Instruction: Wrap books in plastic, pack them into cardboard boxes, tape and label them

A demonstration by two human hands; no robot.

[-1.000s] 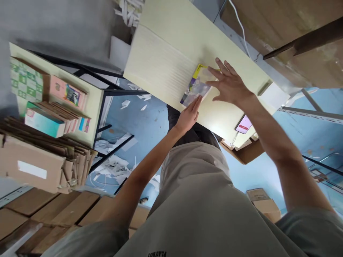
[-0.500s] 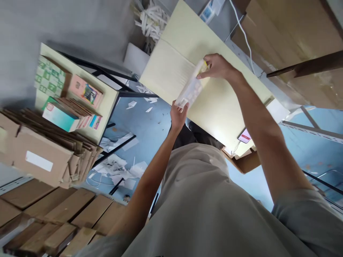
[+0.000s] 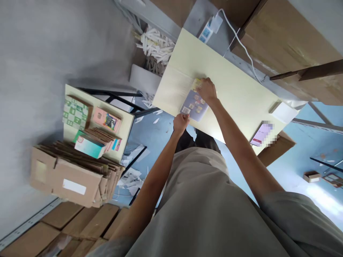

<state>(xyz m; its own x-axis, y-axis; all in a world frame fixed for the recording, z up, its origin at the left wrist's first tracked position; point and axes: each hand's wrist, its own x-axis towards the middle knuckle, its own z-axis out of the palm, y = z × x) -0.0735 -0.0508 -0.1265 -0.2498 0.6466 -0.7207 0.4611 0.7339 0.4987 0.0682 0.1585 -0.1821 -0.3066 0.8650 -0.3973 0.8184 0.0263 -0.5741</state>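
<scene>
While the left hand [image 3: 181, 124] pinches the near end of a purple packet [image 3: 193, 102] between thumb and fingers, the right hand [image 3: 208, 89] curls over its yellow far end, fingertips hidden, so whether they clamp cannot be told. The packet, at the near edge of a bench [image 3: 241, 100], looks light, fairly stiff and slick, best held by its opposite ends. Whether it touches the surface is unclear; its print is unreadable. A phone [image 3: 261, 134], partly pixelated, lies by the bench's near right corner.
</scene>
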